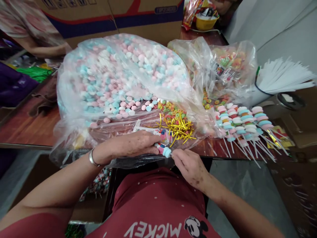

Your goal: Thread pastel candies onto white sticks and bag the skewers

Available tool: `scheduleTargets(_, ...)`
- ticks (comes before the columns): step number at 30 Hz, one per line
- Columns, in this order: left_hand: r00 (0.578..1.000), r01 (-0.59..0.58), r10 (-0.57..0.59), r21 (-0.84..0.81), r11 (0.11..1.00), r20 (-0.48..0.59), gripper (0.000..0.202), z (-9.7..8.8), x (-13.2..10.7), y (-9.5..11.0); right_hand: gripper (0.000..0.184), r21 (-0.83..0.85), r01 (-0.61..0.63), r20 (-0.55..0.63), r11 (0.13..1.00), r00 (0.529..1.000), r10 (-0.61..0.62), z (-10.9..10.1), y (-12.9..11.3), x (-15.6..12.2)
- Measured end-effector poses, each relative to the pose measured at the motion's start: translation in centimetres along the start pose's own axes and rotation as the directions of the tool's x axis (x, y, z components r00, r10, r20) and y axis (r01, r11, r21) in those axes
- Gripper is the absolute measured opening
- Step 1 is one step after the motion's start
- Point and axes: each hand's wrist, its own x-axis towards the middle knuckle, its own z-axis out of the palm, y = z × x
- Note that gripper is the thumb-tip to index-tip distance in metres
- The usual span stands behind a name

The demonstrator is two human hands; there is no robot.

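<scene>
My left hand (138,142) is closed around a marshmallow skewer (165,151) with blue and pink pieces, partly in a printed clear wrapper. At the skewer's right end, the fingers of my right hand (189,165) are pinched together; whether they grip the stick, the wrapper or a tie is too small to tell. Just beyond my hands lies a pile of gold twist ties (182,129). Printed wrappers (164,135) lie under and beside my left fingers. Ring-shaped gummies (170,110) are heaped behind the ties.
A big clear bag of pastel marshmallows (119,72) spreads over the table. Right of it are a bag of gummies (230,62), stacked finished skewers (240,124) and a bundle of white sticks (284,76). A large carton (148,29) stands behind. Another person's arm (49,49) shows at left.
</scene>
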Motion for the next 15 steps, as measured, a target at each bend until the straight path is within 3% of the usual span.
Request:
scheduleTargets(2,0.996,-0.083,0.079,0.167,0.982,0.033,0.023,-0.1,0.1,1.1,0.023,0.108,-0.131,-0.008,0.986,0.991,0.132,0.5,-0.4,0.0)
scheduleTargets(3,0.992,-0.115,0.123,0.24,0.964,-0.021,0.023,-0.1,-0.1,1.8,0.023,0.166,-0.18,-0.018,0.97,0.983,0.185,0.6,-0.5,0.1)
scheduleTargets(5,0.942,-0.102,0.196,0.323,0.941,-0.274,0.018,0.1,-0.8,2.9,0.022,0.253,-0.233,-0.062,0.939,0.965,0.256,0.5,-0.7,0.5)
scheduleTargets(7,0.848,0.009,0.155,0.306,0.952,-0.506,0.01,0.6,-2.0,3.2,0.021,0.305,-0.251,-0.105,0.919,0.95,0.295,0.4,-0.7,0.8)
scheduleTargets(9,0.785,0.139,-0.024,0.137,0.981,-0.619,0.013,1.3,-3.0,2.5,0.021,0.337,-0.248,-0.143,0.908,0.94,0.31,0.5,-0.7,1.1)
scheduleTargets(11,0.75,0.172,-0.249,-0.184,0.968,-0.613,0.024,2.0,-3.1,1.3,0.02,0.351,-0.221,-0.175,0.91,0.939,0.296,1.0,-0.8,1.4)
scheduleTargets(13,0.721,0.044,-0.389,-0.522,0.852,-0.574,0.041,2.6,-2.3,0.2,0.019,0.354,-0.177,-0.202,0.918,0.944,0.26,1.5,-0.9,1.6)
scheduleTargets(15,0.696,-0.136,-0.451,-0.719,0.682,-0.559,0.05,3.1,-1.0,-0.4,0.017,0.365,-0.138,-0.208,0.921,0.952,0.225,2.1,-1.2,1.9)
